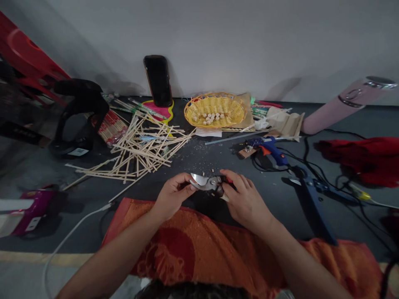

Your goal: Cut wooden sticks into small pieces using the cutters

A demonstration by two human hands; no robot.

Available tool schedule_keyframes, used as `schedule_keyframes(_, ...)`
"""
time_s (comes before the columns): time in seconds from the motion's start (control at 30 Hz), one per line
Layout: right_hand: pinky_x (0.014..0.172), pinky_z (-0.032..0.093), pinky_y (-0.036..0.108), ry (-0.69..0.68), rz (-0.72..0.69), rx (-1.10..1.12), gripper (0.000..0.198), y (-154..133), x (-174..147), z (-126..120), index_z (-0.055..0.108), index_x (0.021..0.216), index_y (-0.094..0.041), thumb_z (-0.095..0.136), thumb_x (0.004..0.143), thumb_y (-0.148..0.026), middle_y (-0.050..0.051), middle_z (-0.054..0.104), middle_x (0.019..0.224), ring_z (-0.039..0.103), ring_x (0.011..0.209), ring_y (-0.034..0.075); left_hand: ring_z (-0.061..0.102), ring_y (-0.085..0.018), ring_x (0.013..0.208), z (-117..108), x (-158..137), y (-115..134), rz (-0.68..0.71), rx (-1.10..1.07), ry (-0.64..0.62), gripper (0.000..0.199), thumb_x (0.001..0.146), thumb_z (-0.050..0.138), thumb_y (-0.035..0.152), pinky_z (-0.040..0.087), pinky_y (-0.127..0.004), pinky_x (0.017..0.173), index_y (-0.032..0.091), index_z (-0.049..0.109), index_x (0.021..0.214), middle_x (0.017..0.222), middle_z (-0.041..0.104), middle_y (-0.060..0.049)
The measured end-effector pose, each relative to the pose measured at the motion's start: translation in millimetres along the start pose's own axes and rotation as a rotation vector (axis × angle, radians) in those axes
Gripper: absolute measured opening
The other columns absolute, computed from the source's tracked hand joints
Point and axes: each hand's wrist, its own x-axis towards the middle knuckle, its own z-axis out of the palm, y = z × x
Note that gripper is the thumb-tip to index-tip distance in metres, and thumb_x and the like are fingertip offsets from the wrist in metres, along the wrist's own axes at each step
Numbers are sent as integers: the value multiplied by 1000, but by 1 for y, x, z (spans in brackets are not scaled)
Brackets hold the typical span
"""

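Observation:
My right hand (247, 199) is wrapped around the handles of a pair of pruning shears (204, 182), whose metal blades point left and look parted. Close to the blade tips, my left hand (171, 195) has its thumb and index finger pinched together; whatever lies between them is too small to make out. A few tiny cut bits (213, 170) lie on the dark table just beyond the shears. Further back, a yellow wicker basket (193, 113) holds several small pale pieces (212, 119). A loose heap of thin wooden sticks (140, 151) spreads to the left of the basket.
A blue glue gun (271, 150) with cables and a large blue-handled cutter (311, 199) lie on the right, near a pink bottle (336, 108). A phone (158, 81) leans on the wall. An orange towel (218, 249) covers the near edge. A black stand (77, 116) is left.

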Motion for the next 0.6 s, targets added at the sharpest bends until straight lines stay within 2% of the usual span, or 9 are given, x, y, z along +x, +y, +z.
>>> schedule_keyframes(0.27,87,42,42,3,15,-65,27,-2,0,-2,59,104,-18,48,80,-10,11,42,140,47,111,28,52,-13,75,-1,0,-1,26,100,-12,14,82,66,29,38,-22,70,16,63,79,77,58,-1)
schedule_keyframes(0.43,87,42,43,31,54,-32,21,-2,-1,3,58,99,-14,47,82,-11,16,41,141,49,109,28,51,-12,74,-1,0,-3,53,96,25,13,82,67,27,39,-22,69,16,62,76,76,59,0)
schedule_keyframes(0.5,87,42,43,38,62,-9,32,-2,-1,4,55,112,-12,46,81,-10,17,42,141,49,110,28,51,-12,73,-1,-1,-4,56,79,38,12,81,67,26,38,-21,69,16,62,76,75,59,0)
schedule_keyframes(0.6,83,43,42,11,73,-29,57,-3,-1,5,35,138,-12,45,82,-10,15,49,135,49,108,28,51,-12,74,0,-2,-6,53,61,44,12,81,68,26,38,-22,70,16,62,77,75,59,0)
